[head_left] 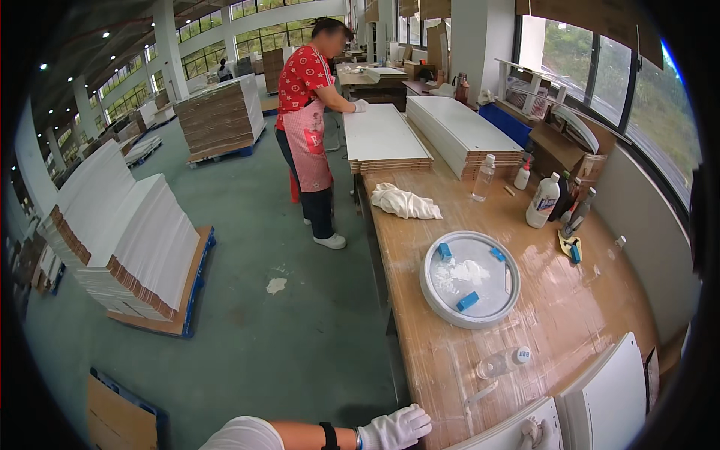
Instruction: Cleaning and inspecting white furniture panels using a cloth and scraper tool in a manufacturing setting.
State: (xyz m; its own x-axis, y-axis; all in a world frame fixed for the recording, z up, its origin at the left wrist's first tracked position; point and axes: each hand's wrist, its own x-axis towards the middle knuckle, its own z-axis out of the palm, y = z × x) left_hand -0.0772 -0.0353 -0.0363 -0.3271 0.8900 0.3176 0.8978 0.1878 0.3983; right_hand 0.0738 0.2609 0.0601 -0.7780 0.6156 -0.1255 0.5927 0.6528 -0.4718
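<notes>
My left hand (395, 429), in a white glove, rests at the table's near left edge, fingers stretched out and holding nothing. My right hand (541, 436), also gloved and cut off by the lower rim, is on a white panel (504, 433). Its fingers are bent together; what they hold, if anything, I cannot make out. Beside that panel stands a stack of white panels (609, 394). A clear bottle (502, 363) lies on its side just beyond. Farther off is a round, pale lid-like tray (487, 309) with white paste and several small blue blocks (467, 301).
A crumpled white cloth (405, 202), a clear bottle (484, 178) and a white jug (542, 200) stand or lie on the brown table (420, 360). Beyond are panel stacks (386, 135), where a person in a pink apron (306, 142) works. Pallets of boards (142, 240) stand left.
</notes>
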